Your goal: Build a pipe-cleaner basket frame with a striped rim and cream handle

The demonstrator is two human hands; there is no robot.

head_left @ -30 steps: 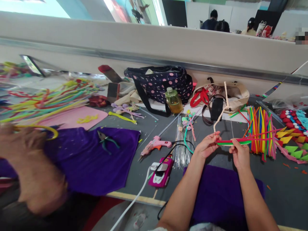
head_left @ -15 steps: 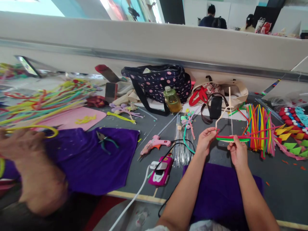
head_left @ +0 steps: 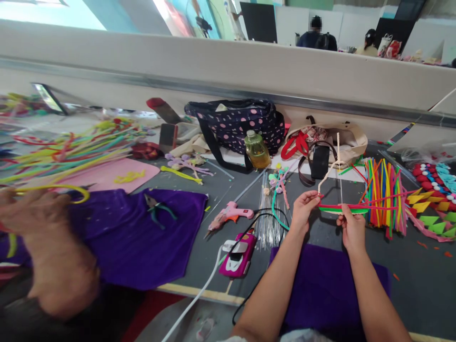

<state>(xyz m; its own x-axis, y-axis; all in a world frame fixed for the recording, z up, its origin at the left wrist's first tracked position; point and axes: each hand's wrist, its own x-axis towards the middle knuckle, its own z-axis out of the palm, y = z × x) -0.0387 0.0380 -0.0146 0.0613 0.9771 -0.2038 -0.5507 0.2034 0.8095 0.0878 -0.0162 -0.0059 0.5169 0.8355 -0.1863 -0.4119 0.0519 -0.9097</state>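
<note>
My left hand (head_left: pixel 305 207) pinches the left end of a flat bundle of red and green pipe cleaners (head_left: pixel 344 208) held level above the grey table. My right hand (head_left: pixel 352 227) grips the same bundle near its middle from below. A cream pipe cleaner (head_left: pixel 331 166) rises from the bundle near my left hand and bends upward. The bundle's right end runs into a woven piece of upright multicoloured pipe cleaners (head_left: pixel 385 194).
A purple cloth (head_left: pixel 327 285) lies under my forearms. A pink glue gun (head_left: pixel 231 213), a pink phone (head_left: pixel 239 254), thin wires (head_left: pixel 268 209), pliers (head_left: pixel 156 207), a spotted bag (head_left: pixel 238 123) and an oil bottle (head_left: pixel 257 149) sit nearby. Another person's arm (head_left: pixel 46 247) works at left.
The cream pipe cleaner's upright part has straightened and shifted right. My hands have stayed on the bundle with small finger movements. The other person's hand has shifted slightly.
</note>
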